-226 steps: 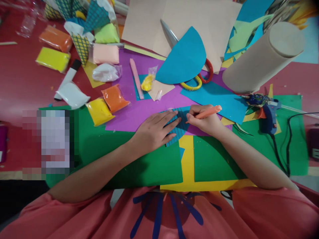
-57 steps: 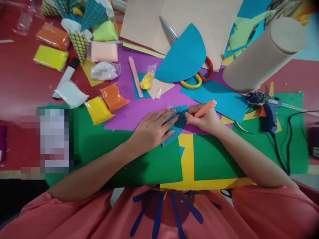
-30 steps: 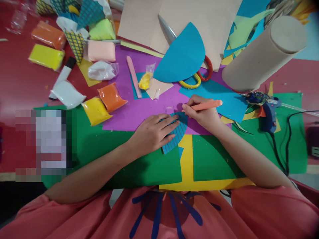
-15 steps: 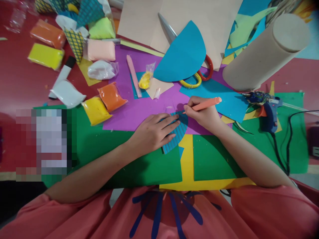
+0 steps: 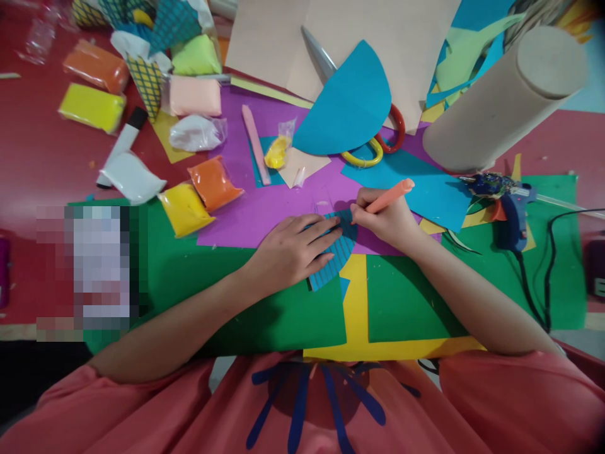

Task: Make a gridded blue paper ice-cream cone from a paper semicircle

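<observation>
Under the spread fingers of my left hand (image 5: 295, 249) lies a blue paper piece (image 5: 338, 261) with a curved edge and dark stripes. The hand rests flat, pressing it onto purple and green sheets. My right hand (image 5: 385, 214) pinches an orange pen (image 5: 391, 195), its tip down at the upper right edge of the striped piece. Beyond both hands, a plain blue paper sector (image 5: 347, 104) covers the middle of a pair of scissors (image 5: 362, 156) with one red and one yellow handle loop.
Packets of clay (image 5: 186, 208) in several colours lie left, by paper cones (image 5: 144, 75). A pink pen (image 5: 256, 145) rests on the purple sheet (image 5: 227, 221). A thick beige roll (image 5: 496, 104) stands right, behind a corded glue gun (image 5: 513, 217).
The orange pen has tilted a little and its tip has shifted slightly right and down along the striped paper. My left hand stays in place.
</observation>
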Demonstrator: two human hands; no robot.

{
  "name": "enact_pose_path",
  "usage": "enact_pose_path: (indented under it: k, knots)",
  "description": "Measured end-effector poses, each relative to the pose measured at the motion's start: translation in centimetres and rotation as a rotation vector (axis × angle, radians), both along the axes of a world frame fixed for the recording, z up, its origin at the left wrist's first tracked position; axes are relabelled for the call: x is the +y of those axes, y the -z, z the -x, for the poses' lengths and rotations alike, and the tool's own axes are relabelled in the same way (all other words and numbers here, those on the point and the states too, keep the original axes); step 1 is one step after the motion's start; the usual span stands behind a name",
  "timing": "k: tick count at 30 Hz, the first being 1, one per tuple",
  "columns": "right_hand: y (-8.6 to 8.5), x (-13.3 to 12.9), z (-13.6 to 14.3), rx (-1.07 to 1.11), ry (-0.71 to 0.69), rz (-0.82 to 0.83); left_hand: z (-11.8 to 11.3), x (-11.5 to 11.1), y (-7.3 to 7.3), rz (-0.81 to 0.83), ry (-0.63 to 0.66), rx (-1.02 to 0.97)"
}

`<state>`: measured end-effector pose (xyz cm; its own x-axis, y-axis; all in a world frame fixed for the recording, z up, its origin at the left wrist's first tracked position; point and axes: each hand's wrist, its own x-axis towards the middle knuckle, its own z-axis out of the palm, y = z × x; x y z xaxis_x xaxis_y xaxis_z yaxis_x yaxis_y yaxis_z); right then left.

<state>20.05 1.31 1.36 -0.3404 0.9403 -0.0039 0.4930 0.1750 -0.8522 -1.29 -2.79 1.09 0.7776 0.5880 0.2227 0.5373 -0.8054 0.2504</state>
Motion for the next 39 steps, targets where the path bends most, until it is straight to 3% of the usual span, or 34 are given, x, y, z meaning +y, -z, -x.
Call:
enact_pose_path:
  k: [21, 25, 30, 39]
  knots:
    - [-0.38, -0.19, -0.04, -0.095, -0.081, 0.013, 0.05, 0.1, -0.03, -0.021, 0.0, -0.003]
    - [-0.47, -0.14, -0.41, 0.044, -0.07, 0.094, -0.01, 0.08, -0.08, -0.027, 0.003, -0.013]
    - [-0.69, -0.14, -0.76, 0.393, 0.087, 0.129, -0.01, 0.0, -0.26, -0.018, -0.019, -0.001]
    - [-0.41, -0.17, -0.47, 0.247, 0.091, 0.061, 0.06, -0.08, -0.15, 0.023, -0.022, -0.014]
